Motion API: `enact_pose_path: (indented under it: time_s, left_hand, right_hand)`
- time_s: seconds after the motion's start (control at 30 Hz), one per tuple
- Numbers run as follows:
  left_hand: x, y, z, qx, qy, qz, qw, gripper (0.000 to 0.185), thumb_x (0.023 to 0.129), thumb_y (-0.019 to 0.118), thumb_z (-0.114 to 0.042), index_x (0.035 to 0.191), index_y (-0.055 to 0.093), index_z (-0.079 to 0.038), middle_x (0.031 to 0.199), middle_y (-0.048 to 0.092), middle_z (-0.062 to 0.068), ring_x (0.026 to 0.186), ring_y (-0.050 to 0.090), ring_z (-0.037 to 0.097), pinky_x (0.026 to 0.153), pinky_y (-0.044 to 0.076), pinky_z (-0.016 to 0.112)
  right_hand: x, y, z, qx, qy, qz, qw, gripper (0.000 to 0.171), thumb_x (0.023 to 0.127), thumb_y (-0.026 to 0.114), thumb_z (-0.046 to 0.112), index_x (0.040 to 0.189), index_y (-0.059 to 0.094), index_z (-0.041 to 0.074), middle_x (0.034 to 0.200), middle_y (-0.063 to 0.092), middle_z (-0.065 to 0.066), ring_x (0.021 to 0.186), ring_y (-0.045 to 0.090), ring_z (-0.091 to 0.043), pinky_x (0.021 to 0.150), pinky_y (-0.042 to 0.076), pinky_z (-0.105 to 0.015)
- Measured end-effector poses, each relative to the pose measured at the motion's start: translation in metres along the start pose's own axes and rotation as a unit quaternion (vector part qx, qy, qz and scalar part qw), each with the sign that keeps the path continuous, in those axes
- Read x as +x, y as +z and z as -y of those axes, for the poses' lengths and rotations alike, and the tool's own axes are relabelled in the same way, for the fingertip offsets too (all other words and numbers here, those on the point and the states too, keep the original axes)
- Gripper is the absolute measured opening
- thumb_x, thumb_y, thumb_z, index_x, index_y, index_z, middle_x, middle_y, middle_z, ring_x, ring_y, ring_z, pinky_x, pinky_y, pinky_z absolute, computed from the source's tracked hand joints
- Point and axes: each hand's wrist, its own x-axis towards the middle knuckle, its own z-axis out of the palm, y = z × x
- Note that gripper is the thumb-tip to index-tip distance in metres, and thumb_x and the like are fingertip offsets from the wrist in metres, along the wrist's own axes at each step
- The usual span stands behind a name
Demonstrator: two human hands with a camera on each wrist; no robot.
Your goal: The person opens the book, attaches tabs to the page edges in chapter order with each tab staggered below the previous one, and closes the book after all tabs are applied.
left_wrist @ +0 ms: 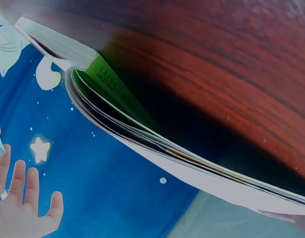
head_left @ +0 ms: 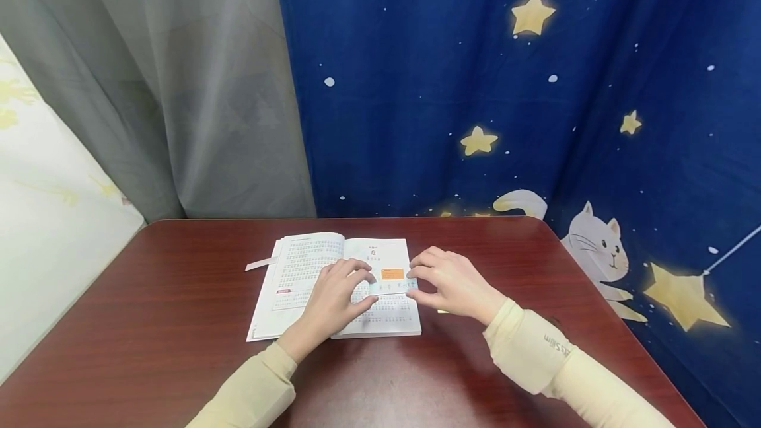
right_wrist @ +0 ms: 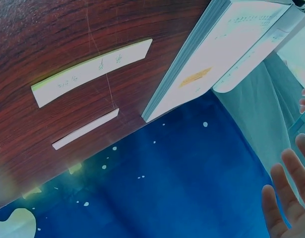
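An open book [head_left: 309, 269] lies flat on the dark red table [head_left: 178, 322]. Across its right page lies a thin pale blue paper strip [head_left: 392, 287], just below an orange label [head_left: 392, 274]. My left hand [head_left: 371, 288] rests on the book's middle and pinches the strip's left end between thumb and forefinger. My right hand [head_left: 414, 285] pinches the strip's right end from the book's right edge. In the wrist views the other fingers [left_wrist: 23, 203] [right_wrist: 291, 198] are spread, and the book [left_wrist: 142, 124] [right_wrist: 212, 64] shows edge-on.
A white paper strip [head_left: 259, 263] sticks out at the book's left edge. Two more paper strips [right_wrist: 88, 74] [right_wrist: 85, 130] lie on the table right of the book. A blue star-and-cat curtain [head_left: 535, 117] and a grey curtain [head_left: 178, 84] hang behind the table.
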Motion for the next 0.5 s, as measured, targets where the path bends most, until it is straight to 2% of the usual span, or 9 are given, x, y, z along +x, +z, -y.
enact_pose_path:
  time_s: [0.5]
  left_hand:
    - [0.0001, 0.0012, -0.0004, 0.004, 0.000, -0.001, 1.0000, 0.020, 0.070, 0.072, -0.025, 0.084, 0.062, -0.016, 0.101, 0.056, -0.001, 0.095, 0.049, 0.018, 0.080, 0.035, 0.042]
  right_hand:
    - [0.0025, 0.0007, 0.0010, 0.010, -0.014, -0.031, 0.999, 0.014, 0.075, 0.067, 0.028, 0.080, 0.065, 0.015, 0.089, 0.058, 0.002, 0.084, 0.051, -0.012, 0.067, 0.045, -0.025]
